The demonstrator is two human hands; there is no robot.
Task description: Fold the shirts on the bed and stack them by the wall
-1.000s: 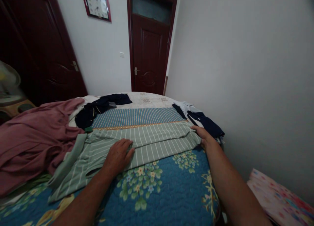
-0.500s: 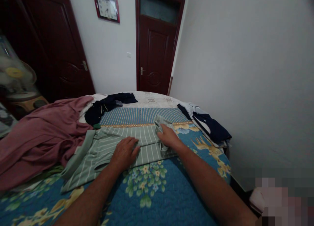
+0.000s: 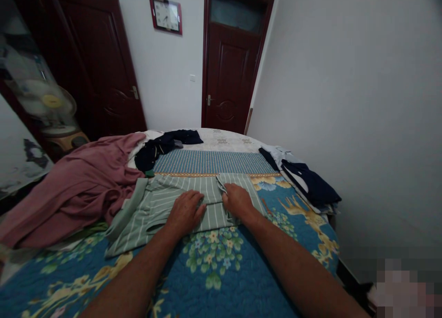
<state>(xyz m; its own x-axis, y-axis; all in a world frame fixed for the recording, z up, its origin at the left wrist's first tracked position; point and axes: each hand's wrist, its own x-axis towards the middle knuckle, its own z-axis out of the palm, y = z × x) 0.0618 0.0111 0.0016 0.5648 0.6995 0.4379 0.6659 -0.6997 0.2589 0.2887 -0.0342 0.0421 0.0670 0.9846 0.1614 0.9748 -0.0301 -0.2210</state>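
Note:
Pale green trousers (image 3: pixel 157 196) with white stripes lie across the bed, the waistband at the left and a pocket slit near the front edge. At the right end, their leg is folded back on itself. My left hand (image 3: pixel 186 212) rests palm down on the middle of the trousers, thumb apart from the fingers. On the folded part, my right hand (image 3: pixel 239 202) has its fingers curled over the edge of the cloth. Its fingertips are partly hidden by the fold.
A dusty pink cloth (image 3: pixel 86 180) lies heaped at the left, beside dark navy clothes (image 3: pixel 162 147). Folded clothes (image 3: pixel 307 182) are stacked at the bed's right edge, near the wall. A floral blue bedspread (image 3: pixel 193 290) covers the bed. A fan (image 3: pixel 51 101) stands at the far left.
My right hand has lowered the folded leg end, which now lies flatter on the trousers. My left hand stays on the cloth. The whole view has shifted slightly.

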